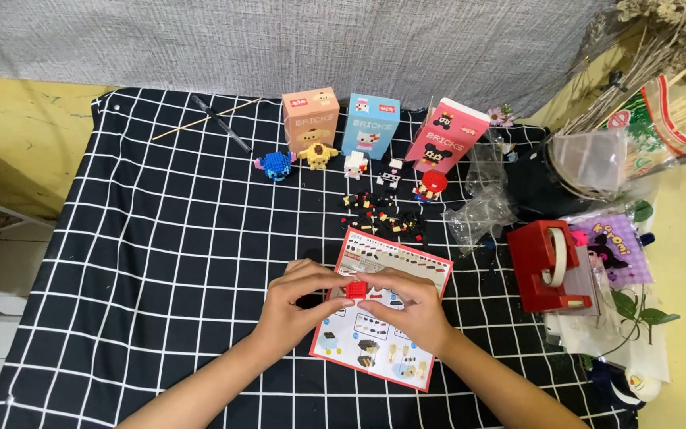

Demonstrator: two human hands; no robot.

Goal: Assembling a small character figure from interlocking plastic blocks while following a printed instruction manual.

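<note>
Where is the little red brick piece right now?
The red brick piece sits low in the middle, pinched between the left hand and right hand, above the instruction sheet.

Both hands, left hand (pixel 291 306) and right hand (pixel 406 308), pinch a small red brick piece (pixel 356 289) over an instruction leaflet (pixel 383 310). Loose bricks (pixel 383 214) lie beyond on the checked cloth (pixel 160 238).

A single head-worn camera looks steeply down and forward over a table under a black checked cloth (pixel 160 238). It sits near enough that both forearms enter from the bottom edge. The grey curtain (pixel 319 40) behind the table fills the top. No second view shares the scene.
</note>
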